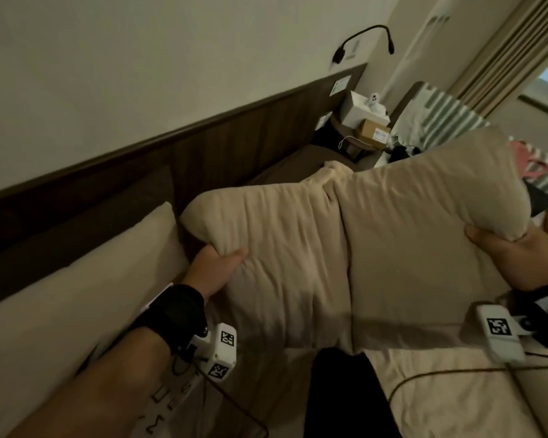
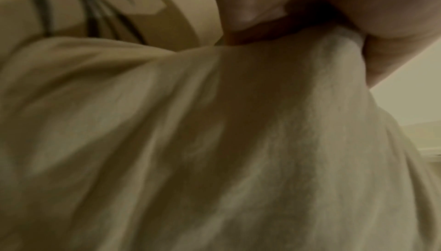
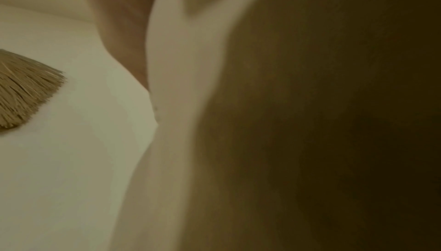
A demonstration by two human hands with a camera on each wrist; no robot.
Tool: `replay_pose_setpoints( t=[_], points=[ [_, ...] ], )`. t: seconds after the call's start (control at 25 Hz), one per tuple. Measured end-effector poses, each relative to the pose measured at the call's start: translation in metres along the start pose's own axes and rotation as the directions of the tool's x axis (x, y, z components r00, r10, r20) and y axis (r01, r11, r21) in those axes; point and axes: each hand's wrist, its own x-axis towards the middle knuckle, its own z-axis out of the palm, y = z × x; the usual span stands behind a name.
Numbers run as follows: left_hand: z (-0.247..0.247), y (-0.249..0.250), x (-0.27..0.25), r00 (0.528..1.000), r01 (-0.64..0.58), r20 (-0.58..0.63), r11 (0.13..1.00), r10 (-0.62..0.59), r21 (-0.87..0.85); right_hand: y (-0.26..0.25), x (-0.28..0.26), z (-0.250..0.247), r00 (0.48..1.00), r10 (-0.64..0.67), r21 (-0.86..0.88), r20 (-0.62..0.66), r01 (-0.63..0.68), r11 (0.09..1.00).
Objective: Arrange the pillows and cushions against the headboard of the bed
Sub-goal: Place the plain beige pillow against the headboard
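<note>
A large beige pillow [image 1: 355,248] hangs in the air over the bed, sagging in the middle. My left hand [image 1: 217,263] grips its left end, thumb on the front face. My right hand [image 1: 500,248] grips its right corner from below. A second beige pillow [image 1: 76,295] leans against the dark wooden headboard [image 1: 108,191] at the left. In the left wrist view the pillow fabric [image 2: 214,142] fills the frame, with my fingers [image 2: 358,19] bunched on it. The right wrist view shows blurred pillow fabric [image 3: 190,66] and shadow.
Beige bedding [image 1: 440,399] covers the bed below. A bedside table [image 1: 355,134] with white and brown boxes stands past the headboard's end, under a black gooseneck lamp [image 1: 367,39]. Striped fabric and clutter [image 1: 450,121] lie at the right. A cable [image 1: 424,374] trails across the bedding.
</note>
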Motion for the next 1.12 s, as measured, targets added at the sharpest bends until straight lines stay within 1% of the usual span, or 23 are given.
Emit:
replay_pose_setpoints(
  t=[0.12,0.24,0.36,0.44,0.52,0.56,0.64,0.68,0.72,0.76,0.8,0.84,0.88,0.92,0.96,1.0,1.04,1.08,1.12],
  points=[
    [0.015,0.033,0.009,0.998,-0.023,-0.056,0.998,0.026,0.061,0.008,0.05,0.018,0.998,-0.011,0.032,0.068,0.009,0.999],
    [0.025,0.05,0.036,0.989,-0.04,-0.139,0.997,0.05,0.07,0.024,0.114,0.061,0.99,0.003,0.113,0.14,-0.019,0.993],
    [0.04,0.051,0.089,0.976,-0.019,-0.218,0.998,0.031,0.056,0.052,0.197,0.131,0.956,-0.073,0.18,0.284,0.021,0.983],
    [0.059,0.05,0.134,0.961,0.018,-0.277,0.998,0.0,0.064,0.066,0.256,0.186,0.933,-0.133,0.203,0.335,0.066,0.977],
    [0.079,0.053,0.172,0.935,0.039,-0.354,0.998,-0.018,0.052,0.062,0.306,0.239,0.902,-0.186,0.234,0.389,0.099,0.967],
    [0.087,0.059,0.183,0.922,0.034,-0.386,0.998,-0.011,0.053,0.058,0.322,0.258,0.889,-0.212,0.271,0.407,0.104,0.957],
    [0.098,0.076,0.207,0.869,0.02,-0.495,0.998,0.015,0.066,0.041,0.364,0.294,0.868,-0.261,0.355,0.421,0.107,0.929],
    [0.102,0.083,0.216,0.838,-0.008,-0.544,0.998,0.038,0.058,0.033,0.385,0.31,0.869,-0.279,0.388,0.409,0.111,0.915],
    [0.106,0.087,0.223,0.809,-0.03,-0.585,0.998,0.056,0.054,0.03,0.41,0.329,0.881,-0.27,0.379,0.388,0.115,0.918],
    [0.109,0.087,0.23,0.788,-0.039,-0.611,0.997,0.075,0.073,0.031,0.433,0.353,0.893,-0.257,0.344,0.37,0.125,0.931],
    [0.11,0.081,0.241,0.788,-0.006,-0.612,0.994,0.07,0.105,0.032,0.457,0.376,0.905,-0.211,0.259,0.37,0.118,0.959],
    [0.11,0.07,0.254,0.804,0.087,-0.595,0.988,0.008,0.131,0.042,0.479,0.406,0.903,-0.148,0.115,0.403,0.111,0.987],
    [0.108,0.054,0.266,0.803,0.246,-0.584,0.959,-0.121,0.139,0.054,0.491,0.432,0.88,-0.039,-0.113,0.472,0.104,0.988],
    [0.106,0.045,0.275,0.771,0.4,-0.576,0.91,-0.271,0.108,0.069,0.5,0.458,0.844,0.083,-0.3,0.53,0.095,0.949],
    [0.104,0.034,0.284,0.722,0.491,-0.569,0.871,-0.394,0.019,0.082,0.501,0.481,0.791,0.176,-0.364,0.586,0.063,0.929],
    [0.1,0.03,0.293,0.689,0.512,-0.569,0.857,-0.45,-0.059,0.091,0.496,0.5,0.739,0.203,-0.348,0.642,0.045,0.936],
    [0.097,0.027,0.299,0.674,0.497,-0.583,0.862,-0.454,-0.096,0.094,0.483,0.511,0.707,0.182,-0.311,0.683,0.055,0.949],
    [0.094,0.028,0.304,0.677,0.466,-0.597,0.879,-0.43,-0.103,0.101,0.469,0.523,0.682,0.15,-0.29,0.715,0.095,0.952],
    [0.089,0.027,0.31,0.685,0.443,-0.61,0.892,-0.398,-0.084,0.106,0.454,0.533,0.646,0.134,-0.283,0.752,0.133,0.95]
  ],
)
